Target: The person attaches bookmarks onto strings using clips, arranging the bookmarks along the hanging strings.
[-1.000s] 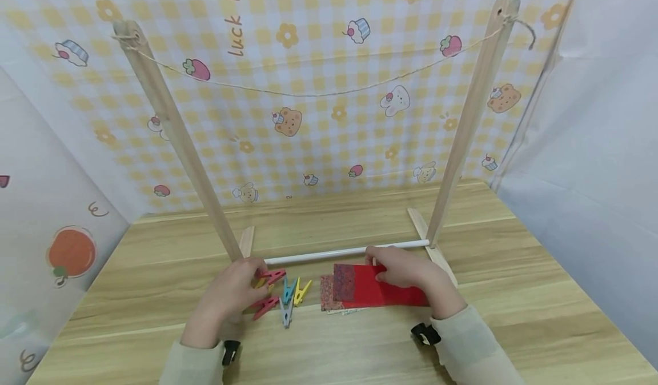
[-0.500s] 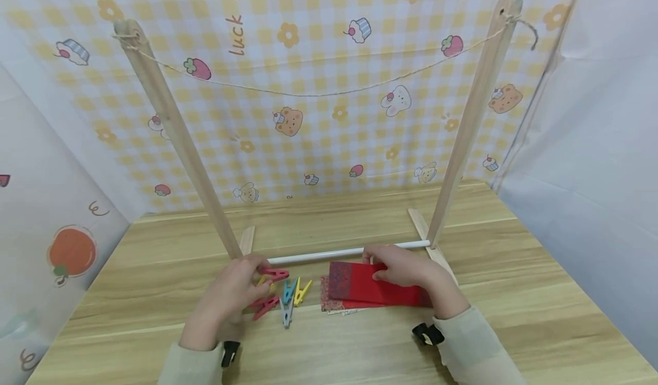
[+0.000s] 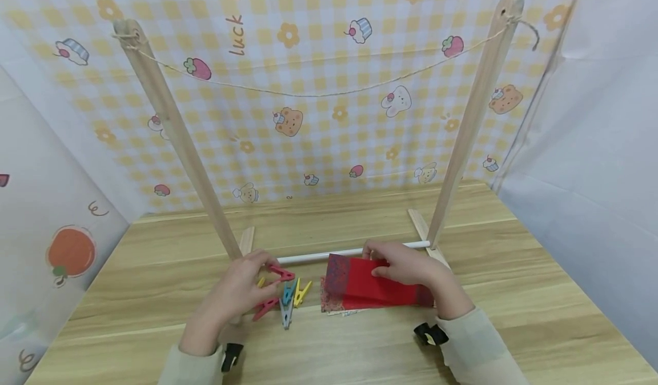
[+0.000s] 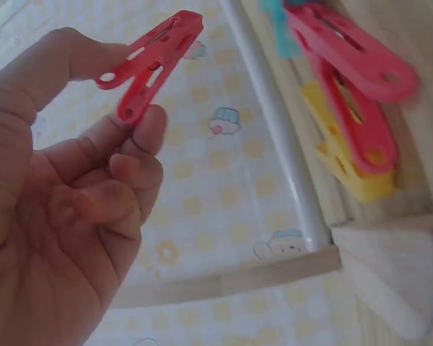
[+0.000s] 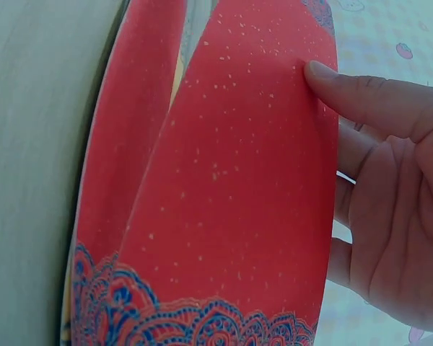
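Note:
My left hand (image 3: 237,285) pinches a pinkish-red clothespin (image 4: 159,61) by its handle ends, between thumb and fingertips. Below that hand lie another red clothespin (image 3: 266,306), a teal one (image 3: 289,291), a grey one (image 3: 286,315) and yellow ones (image 3: 303,292). My right hand (image 3: 403,264) pinches the upper edge of a red paper card (image 5: 231,166) with gold flecks and a blue-patterned border. The card is tilted up from the pile. Under it, another red card (image 5: 133,137) and a speckled end (image 3: 331,299) of the pile show.
Two wooden posts (image 3: 177,128) stand on feet at left and right, with a sagging string (image 3: 313,95) tied between their tops. A white rod (image 3: 308,256) joins them low down, behind the hands. Behind the wooden table (image 3: 334,351) hangs a checked cloth (image 3: 329,139).
My left hand has lifted the red clothespin slightly, up and to the right. My right hand has raised the top red card's edge off the pile and drawn it slightly left.

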A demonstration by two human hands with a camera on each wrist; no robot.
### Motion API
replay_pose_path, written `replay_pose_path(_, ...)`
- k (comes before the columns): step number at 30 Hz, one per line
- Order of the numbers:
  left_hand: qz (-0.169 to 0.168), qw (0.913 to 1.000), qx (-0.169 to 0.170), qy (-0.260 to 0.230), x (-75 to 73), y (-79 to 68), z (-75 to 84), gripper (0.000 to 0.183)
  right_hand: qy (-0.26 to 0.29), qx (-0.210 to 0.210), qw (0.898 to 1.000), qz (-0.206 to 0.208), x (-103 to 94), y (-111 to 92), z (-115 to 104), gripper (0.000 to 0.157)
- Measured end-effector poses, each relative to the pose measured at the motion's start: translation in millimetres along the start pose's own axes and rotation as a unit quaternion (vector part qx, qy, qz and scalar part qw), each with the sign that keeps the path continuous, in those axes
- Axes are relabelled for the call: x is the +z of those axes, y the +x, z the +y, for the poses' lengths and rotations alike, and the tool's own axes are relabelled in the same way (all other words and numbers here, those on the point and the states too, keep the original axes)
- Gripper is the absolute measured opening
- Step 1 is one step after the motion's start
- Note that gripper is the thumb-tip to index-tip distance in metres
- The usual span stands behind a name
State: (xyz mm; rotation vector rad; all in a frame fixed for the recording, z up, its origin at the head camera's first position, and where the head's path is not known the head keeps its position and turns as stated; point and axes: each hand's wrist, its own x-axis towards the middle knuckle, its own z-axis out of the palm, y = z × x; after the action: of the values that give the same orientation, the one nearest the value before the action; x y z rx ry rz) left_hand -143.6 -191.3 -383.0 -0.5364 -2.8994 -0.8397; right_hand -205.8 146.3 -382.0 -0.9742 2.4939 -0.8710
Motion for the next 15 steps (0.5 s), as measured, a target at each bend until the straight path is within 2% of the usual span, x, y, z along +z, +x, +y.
replay_pose_path(5,-0.006,0.9993,0.019,-0.031,-1.9,0.9,10.8,0.023,-0.008,-0.004,1.000,0.011,-4.7,-3,1,0.019)
replay_pose_path(10,0.007,0.9978,0.045,-0.048,-1.4,1.2,16.0,0.023,-0.011,0.003,1.000,0.027,-9.2,-8,0,0.018)
replay_pose_path(15,0.023,0.9905,0.071,-0.115,-1.5,0.7,13.9,0.024,-0.002,-0.002,0.999,0.052,-13.2,-12,-3,0.019)
